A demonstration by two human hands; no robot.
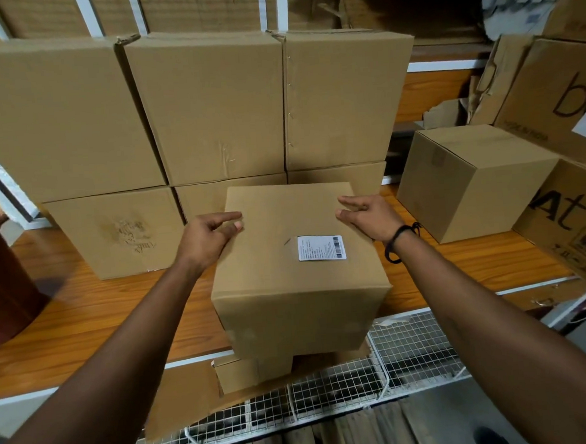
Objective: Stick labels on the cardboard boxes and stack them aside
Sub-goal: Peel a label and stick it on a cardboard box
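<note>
A plain cardboard box (289,290) sits in the middle in front of me, with a white barcode label (321,248) stuck on its top face. My left hand (210,235) touches the box's upper left edge with loosely bent fingers. Over on the upper right edge rests my right hand (368,215), its fingers nearly straight. Neither hand closes round anything. The box rests on a smaller box (253,373) that is partly hidden beneath it.
Several large boxes (216,110) are stacked two high on the wooden shelf (85,323) behind. A single box (471,180) stands to the right, printed cartons (566,219) beyond it. A dark red bucket (0,281) sits at left. Wire mesh (412,345) lies below.
</note>
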